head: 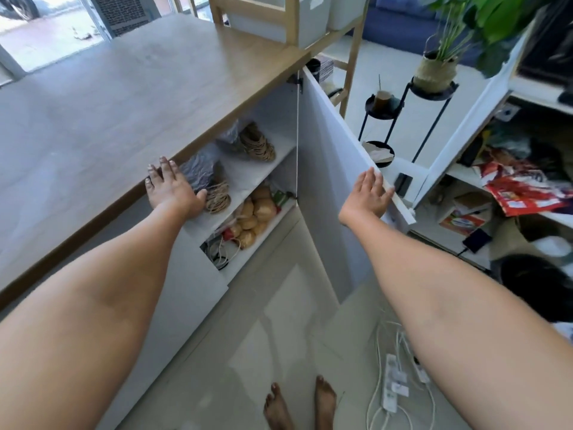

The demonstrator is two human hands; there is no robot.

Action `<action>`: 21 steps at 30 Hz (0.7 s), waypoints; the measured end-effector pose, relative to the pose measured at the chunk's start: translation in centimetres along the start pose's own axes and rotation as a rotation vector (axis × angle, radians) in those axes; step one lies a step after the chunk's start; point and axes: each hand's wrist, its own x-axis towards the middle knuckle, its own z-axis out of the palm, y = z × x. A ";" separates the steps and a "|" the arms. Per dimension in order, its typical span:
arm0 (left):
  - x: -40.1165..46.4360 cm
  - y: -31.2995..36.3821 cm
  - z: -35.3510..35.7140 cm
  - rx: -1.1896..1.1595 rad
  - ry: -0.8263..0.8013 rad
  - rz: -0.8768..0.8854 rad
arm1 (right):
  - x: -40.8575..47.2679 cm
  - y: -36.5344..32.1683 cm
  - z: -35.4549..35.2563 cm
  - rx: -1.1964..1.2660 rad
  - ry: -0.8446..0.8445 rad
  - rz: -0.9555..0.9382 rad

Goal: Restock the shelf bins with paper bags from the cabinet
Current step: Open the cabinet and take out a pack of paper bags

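A white cabinet under a wooden counter [155, 76] stands with its right door [328, 169] swung open. On its upper shelf [248, 172] lie two bundles of paper bags wrapped in plastic, with twine handles: one at the back [255, 144], one at the front [206, 181]. My left hand [172, 187] reaches to the counter's edge with straight fingers, right beside the front bundle. My right hand [369, 193] lies flat with straight fingers against the open door's outer edge. Grey bins [279, 17] stand in a wooden rack on the counter.
The lower shelf holds yellow packets [257, 215] and cords. Power strips with cables [393, 386] lie on the tiled floor by my bare feet [297, 405]. Black plant stands [403, 113] and a cluttered white shelf unit [511, 187] are at the right.
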 end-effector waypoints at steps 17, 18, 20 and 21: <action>-3.1 8.8 0.3 -0.066 -0.042 0.167 | 3.2 5.5 1.0 0.278 0.048 0.002; -3.2 9.3 0.2 -0.072 -0.046 0.172 | 3.4 5.8 0.9 0.287 0.050 -0.018; -3.4 10.5 0.0 -0.077 -0.059 0.181 | 4.1 6.3 0.7 0.311 0.064 -0.089; -3.4 11.0 -0.2 -0.082 -0.070 0.183 | 4.6 6.4 0.6 0.319 0.073 -0.151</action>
